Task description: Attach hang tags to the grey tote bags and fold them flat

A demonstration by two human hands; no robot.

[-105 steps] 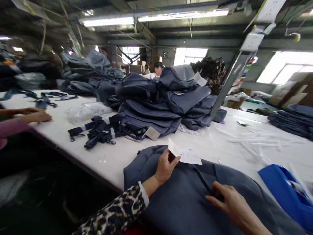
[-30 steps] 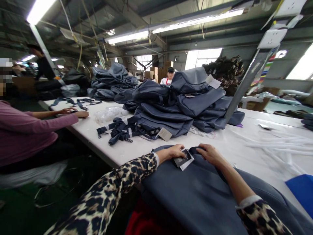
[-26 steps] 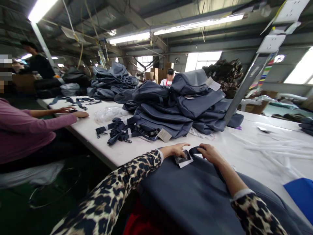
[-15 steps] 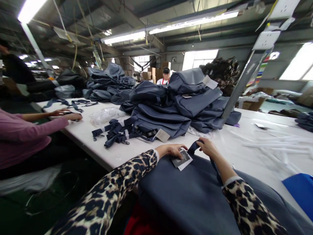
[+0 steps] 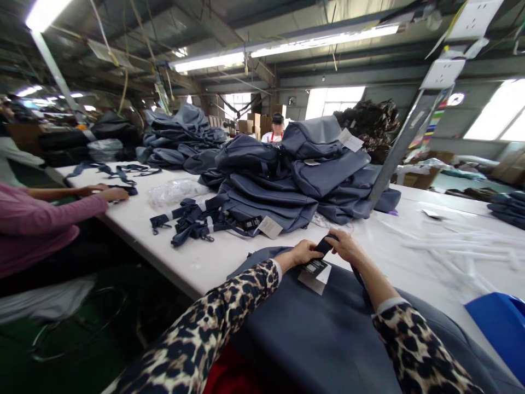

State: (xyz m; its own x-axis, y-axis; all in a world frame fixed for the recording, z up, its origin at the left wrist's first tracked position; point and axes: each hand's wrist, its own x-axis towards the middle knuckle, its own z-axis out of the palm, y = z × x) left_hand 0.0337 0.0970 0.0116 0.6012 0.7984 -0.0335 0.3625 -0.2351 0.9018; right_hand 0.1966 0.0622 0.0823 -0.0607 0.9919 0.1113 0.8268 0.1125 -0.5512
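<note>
A large navy bag lies across the near edge of the table in front of me. Its short dark handle stands up between my hands. My left hand is closed on the lower left end of that handle. Higher up, my right hand pinches the handle's top with bent fingers. Several paper hang tags, dark, white and grey, rest on the bag just below my left hand. The fingertips of both hands are partly hidden.
On the white table, bundled navy straps lie before a heap of navy bags. A clear plastic bundle sits left of it. A metal post rises at right, near a blue bin. A co-worker's hands work at left.
My left hand has moved from the tags to the handle, and the tags have turned and hang lower. The right hand stays on the handle. The co-worker's hands have shifted slightly.
</note>
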